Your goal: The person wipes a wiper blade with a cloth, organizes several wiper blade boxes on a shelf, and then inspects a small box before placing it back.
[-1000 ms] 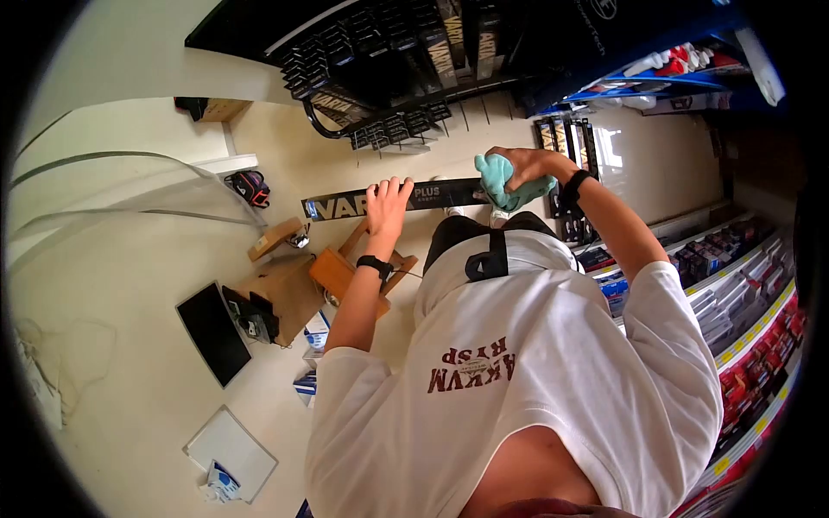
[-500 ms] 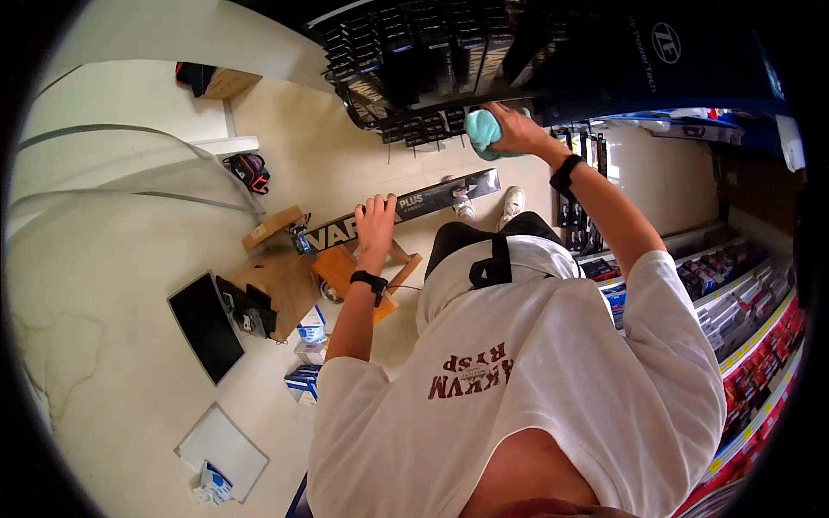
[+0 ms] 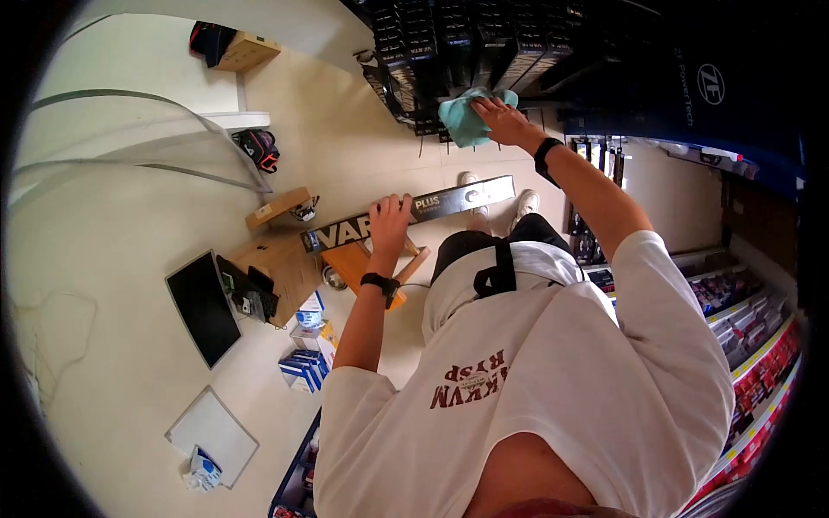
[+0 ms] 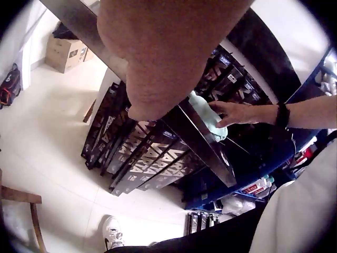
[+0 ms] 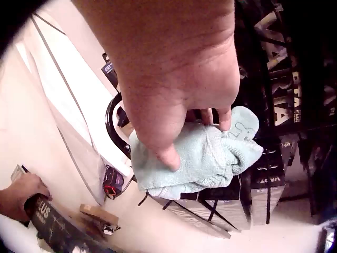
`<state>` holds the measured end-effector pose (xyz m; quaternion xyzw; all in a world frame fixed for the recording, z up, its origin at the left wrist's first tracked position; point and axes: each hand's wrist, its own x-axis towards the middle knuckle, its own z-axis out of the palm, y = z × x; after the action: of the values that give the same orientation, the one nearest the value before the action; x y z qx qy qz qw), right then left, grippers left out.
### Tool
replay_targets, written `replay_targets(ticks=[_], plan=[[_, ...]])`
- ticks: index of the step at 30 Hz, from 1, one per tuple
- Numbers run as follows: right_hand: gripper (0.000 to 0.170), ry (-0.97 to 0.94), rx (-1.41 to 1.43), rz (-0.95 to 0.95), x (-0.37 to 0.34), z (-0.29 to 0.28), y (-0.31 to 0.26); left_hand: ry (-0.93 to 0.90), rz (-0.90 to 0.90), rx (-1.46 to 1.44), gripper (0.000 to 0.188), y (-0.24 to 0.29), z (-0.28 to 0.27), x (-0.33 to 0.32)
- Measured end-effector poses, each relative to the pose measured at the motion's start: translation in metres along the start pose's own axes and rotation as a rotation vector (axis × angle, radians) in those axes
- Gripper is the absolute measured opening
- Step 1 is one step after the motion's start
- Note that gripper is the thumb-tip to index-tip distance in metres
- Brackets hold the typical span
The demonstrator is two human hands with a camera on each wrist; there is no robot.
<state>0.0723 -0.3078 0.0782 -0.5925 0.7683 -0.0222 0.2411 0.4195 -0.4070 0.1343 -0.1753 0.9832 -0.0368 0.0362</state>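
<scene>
A long, narrow black cardboard box [image 3: 462,198] with "PLUS" printed in pale letters is held by the left hand [image 3: 390,223], its fingers set close together and bent over one long edge; where the thumb lies cannot be told. The box is held slantwise above the floor, in front of the feet in white sneakers [image 3: 528,204]. A crumpled mint-green terry cloth [image 3: 465,121] is gripped by the right hand [image 3: 508,127], clamped between the thumb and the fingers, which are partly hidden by the folds. The cloth is held at a black rack packed with upright black VARTA boxes [image 4: 158,161]; whether they are touched by it cannot be told. An orange-brown wooden stool [image 3: 350,264] is partly covered from view by the long box. A dark blue panel [image 3: 682,82] is marked with a round white ZF logo.
</scene>
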Motion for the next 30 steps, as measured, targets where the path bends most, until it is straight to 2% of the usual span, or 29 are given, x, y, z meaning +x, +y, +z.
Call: replay_targets(ticks=[4,6,8,13,15,19,21,24,25,27,29,30], plan=[[0.071,-0.022,-0.052,0.027,-0.003,0.007,0.003,-0.008,0.038,-0.038,0.033,0.002,0.005,0.004],[0.069,-0.034,0.070,0.039,-0.007,0.010,0.003,-0.014,0.046,-0.046,0.032,0.004,0.007,0.008],[0.068,-0.002,0.064,0.020,-0.006,0.021,0.009,-0.027,0.057,-0.043,0.031,0.007,0.008,0.010],[0.067,-0.004,0.082,0.057,-0.015,-0.004,-0.002,-0.024,0.098,-0.073,0.031,0.012,0.002,0.020],[0.061,0.093,0.045,0.048,-0.018,-0.006,-0.003,-0.027,0.110,-0.068,0.031,0.013,0.001,0.023],[0.056,0.098,0.091,0.039,-0.025,-0.002,-0.001,-0.028,0.145,-0.062,0.035,0.018,-0.001,0.027],[0.047,0.291,0.042,-0.021,-0.030,0.003,-0.005,-0.023,0.163,-0.053,0.036,0.020,-0.004,0.031],[0.046,0.381,0.088,-0.115,-0.042,0.008,-0.020,-0.034,0.177,-0.054,0.035,0.028,-0.010,0.035],[0.045,0.373,0.126,-0.183,-0.046,0.009,-0.026,-0.034,0.212,-0.049,0.035,0.032,-0.013,0.039],[0.047,0.081,0.247,-0.142,-0.065,0.001,-0.043,-0.033,0.232,-0.038,0.034,0.040,-0.012,0.048],[0.051,0.104,0.334,-0.262,-0.080,0.012,-0.050,0.051,0.338,0.032,0.034,0.053,-0.007,0.055],[0.056,0.094,0.394,-0.319,-0.087,0.017,-0.052,0.014,0.358,0.067,0.035,0.062,-0.005,0.060]])
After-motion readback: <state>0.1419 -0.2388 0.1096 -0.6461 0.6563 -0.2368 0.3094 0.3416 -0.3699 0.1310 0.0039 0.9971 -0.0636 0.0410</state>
